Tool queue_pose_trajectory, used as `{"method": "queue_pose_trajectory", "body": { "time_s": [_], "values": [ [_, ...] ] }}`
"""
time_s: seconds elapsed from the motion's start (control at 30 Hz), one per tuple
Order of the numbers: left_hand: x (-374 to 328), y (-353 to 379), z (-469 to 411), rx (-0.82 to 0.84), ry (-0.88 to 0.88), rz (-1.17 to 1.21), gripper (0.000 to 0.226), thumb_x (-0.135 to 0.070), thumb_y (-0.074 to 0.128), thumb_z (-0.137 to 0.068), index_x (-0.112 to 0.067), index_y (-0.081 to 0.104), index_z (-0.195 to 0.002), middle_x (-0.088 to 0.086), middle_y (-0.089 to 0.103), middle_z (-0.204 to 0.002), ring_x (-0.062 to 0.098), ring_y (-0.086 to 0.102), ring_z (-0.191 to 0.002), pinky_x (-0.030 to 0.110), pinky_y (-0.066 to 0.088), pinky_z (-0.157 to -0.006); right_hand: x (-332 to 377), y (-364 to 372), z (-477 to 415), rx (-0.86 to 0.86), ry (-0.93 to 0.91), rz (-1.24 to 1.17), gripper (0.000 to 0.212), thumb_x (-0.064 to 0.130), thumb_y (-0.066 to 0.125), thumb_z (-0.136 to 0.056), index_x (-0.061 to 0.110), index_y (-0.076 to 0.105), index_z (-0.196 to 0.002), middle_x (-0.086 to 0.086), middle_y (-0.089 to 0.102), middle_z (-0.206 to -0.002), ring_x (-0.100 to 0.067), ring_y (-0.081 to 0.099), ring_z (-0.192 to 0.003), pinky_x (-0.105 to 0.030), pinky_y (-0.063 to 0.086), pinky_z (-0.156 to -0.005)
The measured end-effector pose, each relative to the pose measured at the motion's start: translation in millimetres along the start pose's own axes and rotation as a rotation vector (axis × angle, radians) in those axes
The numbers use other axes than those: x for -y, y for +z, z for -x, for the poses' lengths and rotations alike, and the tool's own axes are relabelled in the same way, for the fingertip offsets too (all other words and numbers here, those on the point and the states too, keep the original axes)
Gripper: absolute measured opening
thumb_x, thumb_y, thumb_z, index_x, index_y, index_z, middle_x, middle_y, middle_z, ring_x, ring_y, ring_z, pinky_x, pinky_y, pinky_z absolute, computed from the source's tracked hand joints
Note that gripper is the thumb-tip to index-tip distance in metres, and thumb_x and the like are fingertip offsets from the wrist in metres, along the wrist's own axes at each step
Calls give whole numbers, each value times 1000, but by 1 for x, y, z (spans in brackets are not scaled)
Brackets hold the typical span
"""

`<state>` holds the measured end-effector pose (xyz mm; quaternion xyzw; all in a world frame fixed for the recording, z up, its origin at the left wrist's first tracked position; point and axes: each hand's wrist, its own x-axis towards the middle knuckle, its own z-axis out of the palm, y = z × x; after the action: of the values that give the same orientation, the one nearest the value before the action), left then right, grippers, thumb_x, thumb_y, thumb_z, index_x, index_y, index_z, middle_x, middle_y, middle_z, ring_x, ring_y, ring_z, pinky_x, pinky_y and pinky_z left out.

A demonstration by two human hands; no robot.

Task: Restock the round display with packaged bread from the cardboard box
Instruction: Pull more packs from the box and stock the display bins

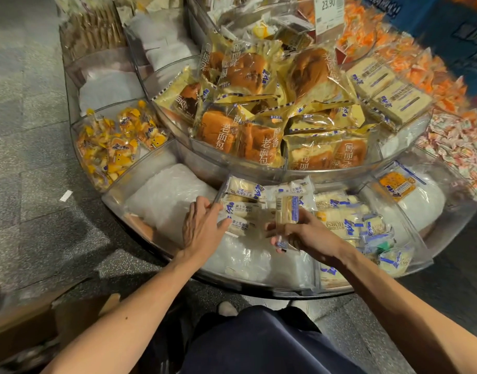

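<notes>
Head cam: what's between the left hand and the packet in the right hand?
Head view: stacked white-and-blue bread packets lie between the left hand and the held packet.

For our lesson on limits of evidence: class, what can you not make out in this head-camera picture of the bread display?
All head view.
Cardboard box: cut by the left edge and dark; contents unseen.
Price sign: top edge crops it; small print unreadable.
Orange packets: motion blur; print illegible.
Bread pack in the right hand: small print blurred.
Packs under the left hand: its fingers partly cover them.
</notes>
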<state>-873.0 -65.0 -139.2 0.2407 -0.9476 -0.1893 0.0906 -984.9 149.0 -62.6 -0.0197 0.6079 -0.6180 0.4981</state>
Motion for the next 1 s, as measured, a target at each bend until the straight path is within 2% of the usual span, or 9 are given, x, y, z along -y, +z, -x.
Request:
{"method": "queue_pose_trajectory", "body": {
  "time_s": [0.1,0.2,0.3,0.4,0.5,0.7,0.8,0.9,1.0],
  "values": [
    [6,7,5,-41,66,-40,32,-40,77,-80,-16,72,-99,4,49,-99,23,49,-91,38,49,-67,2,-7,3,34,-3,2,48,-16,59,-83,2,47,-126,-31,67,-114,-37,69,-81,-41,56,-58],
    [1,1,2,-79,110,-55,37,-34,83,-76,-16,69,-105,5,51,-96,24,50,-87,38,50,-67,7,-7,7,-38,10,71,38,-20,53,-87,4,53,-117,-19,74,-93,-20,68,-61,-26,51,-45],
    [-20,-16,2,-130,215,172,37,-15,80,-80,-19,61,-112,3,53,-99,17,55,-81,37,56,-62,8,-6,8,-128,9,69,35,-10,58,-90,6,52,-120,-8,77,-90,-14,57,-55,-24,42,-45],
    [-45,-29,19,81,445,369,51,-14,76,-82,-24,56,-128,-1,50,-119,12,57,-97,23,55,-80,1,-2,7,-195,36,-29,30,3,68,-89,1,59,-117,-17,74,-106,-23,68,-77,-32,52,-59],
    [-59,-27,40,295,536,264,66,-34,74,-82,-34,42,-140,-9,40,-137,10,49,-116,20,44,-91,-11,11,9,-230,80,-97,41,5,71,-86,-1,54,-123,-27,69,-115,-32,69,-88,-41,58,-69],
    [-67,-15,63,-23,610,298,27,-36,62,-91,-16,70,-107,-5,68,-100,8,59,-89,23,51,-74,-42,16,33,-224,154,-123,54,37,79,-78,6,56,-117,-20,72,-98,-32,72,-82,-39,57,-67],
    [-72,-21,70,115,344,489,24,-38,62,-93,-16,72,-98,-9,63,-100,1,54,-90,14,43,-78,-45,5,48,-187,146,-37,59,47,74,-83,5,54,-121,-21,73,-93,-34,69,-80,-36,54,-64],
    [-71,-22,67,285,-28,715,19,-34,70,-90,-33,66,-72,-17,57,-83,2,54,-75,11,42,-71,-46,-5,57,-184,100,248,51,34,78,-82,6,56,-119,-13,73,-80,-24,67,-66,-35,52,-59],
    [-63,-13,61,357,-199,767,29,-49,73,-83,-21,69,-80,1,70,-78,23,66,-76,42,55,-74,-48,-11,54,-280,7,789,44,41,75,-85,18,62,-120,-2,70,-81,-10,62,-63,-27,50,-64]
  ]
}}
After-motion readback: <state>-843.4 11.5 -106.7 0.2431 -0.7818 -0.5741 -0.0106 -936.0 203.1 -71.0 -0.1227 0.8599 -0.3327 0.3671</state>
